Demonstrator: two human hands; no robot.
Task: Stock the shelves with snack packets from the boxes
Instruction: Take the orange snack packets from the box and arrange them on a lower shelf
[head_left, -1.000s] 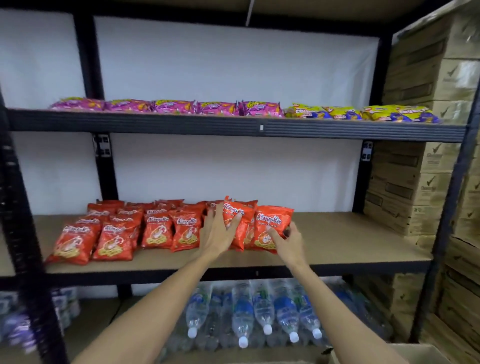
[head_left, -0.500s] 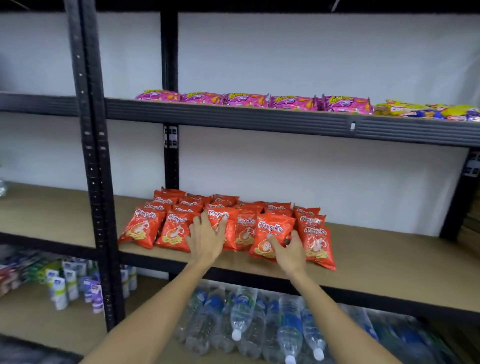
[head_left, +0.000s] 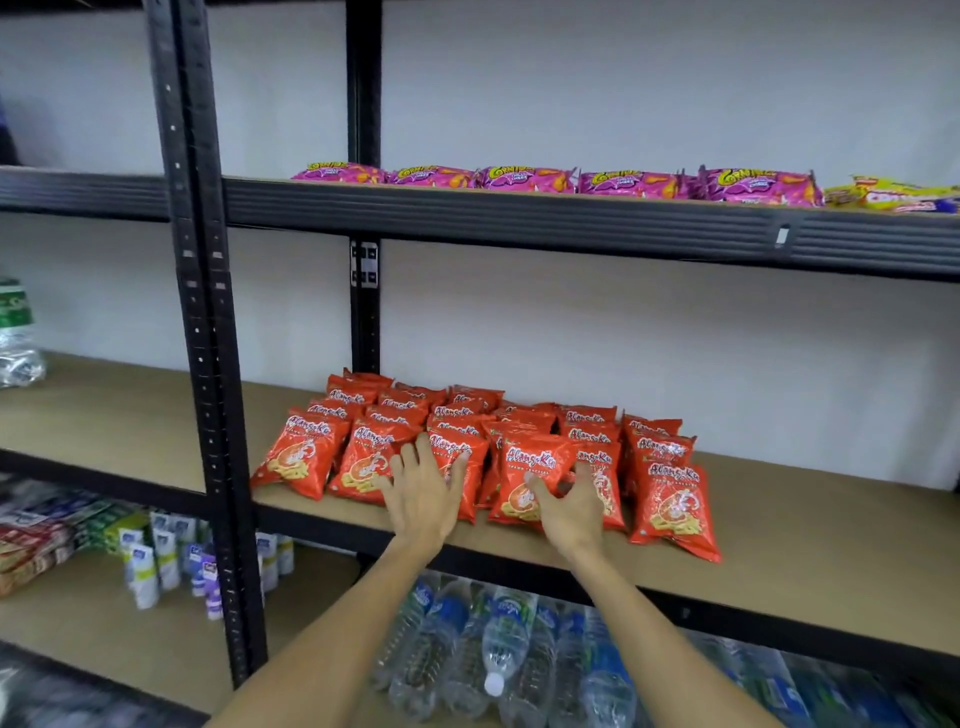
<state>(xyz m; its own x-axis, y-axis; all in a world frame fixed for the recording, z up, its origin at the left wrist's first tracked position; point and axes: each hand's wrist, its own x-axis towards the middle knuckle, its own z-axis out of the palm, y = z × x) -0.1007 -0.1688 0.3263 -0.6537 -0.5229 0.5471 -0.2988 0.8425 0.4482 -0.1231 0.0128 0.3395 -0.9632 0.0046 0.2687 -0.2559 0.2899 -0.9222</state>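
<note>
Several red snack packets (head_left: 470, 415) lie in overlapping rows on the middle wooden shelf (head_left: 810, 540). My left hand (head_left: 423, 493) rests with spread, straight fingers on a front-row red packet (head_left: 465, 447). Just to its right, my right hand (head_left: 571, 506) holds the lower right part of another front-row red packet (head_left: 530, 467), thumb on its face and fingers at its right edge. No box is in view.
Pink snack packets (head_left: 524, 179) and yellow ones (head_left: 893, 197) line the upper shelf. Water bottles (head_left: 509, 649) lie on the shelf below. A black upright post (head_left: 202, 364) stands to the left, with small cartons and tubes (head_left: 156, 561) beyond it.
The view has swung left and moved closer to the shelf. Both hands stay on the front-row red packets, and the right-hand packet now lies flatter in the row.
</note>
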